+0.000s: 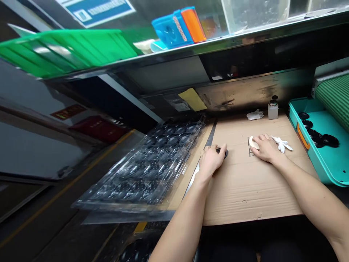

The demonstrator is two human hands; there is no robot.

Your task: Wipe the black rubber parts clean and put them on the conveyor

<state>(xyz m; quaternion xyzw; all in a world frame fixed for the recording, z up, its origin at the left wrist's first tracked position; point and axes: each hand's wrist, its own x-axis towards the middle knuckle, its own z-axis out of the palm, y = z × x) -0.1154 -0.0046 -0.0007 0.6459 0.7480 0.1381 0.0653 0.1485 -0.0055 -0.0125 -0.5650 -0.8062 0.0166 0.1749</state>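
My left hand point(212, 161) is closed around a small black round part point(226, 153), low over the left side of the cardboard sheet point(231, 196). Only the part's right edge shows past my fingers. My right hand point(265, 147) rests on the cardboard with its fingers curled over a cream-coloured round pad point(254, 142). A crumpled white cloth or glove point(283, 143) lies just right of that hand. Beyond it stand a small clear bottle with a dark cap point(273, 110) and a crumpled clear plastic piece point(255, 115).
Left of the cardboard lie clear plastic trays point(141, 171) with rows of black round parts. A teal bin point(332, 171) on the right holds several black parts point(317, 138), beside a green conveyor belt point(335, 96). Overhead, a shelf carries a green crate point(68, 49) and a blue-and-orange box point(178, 28).
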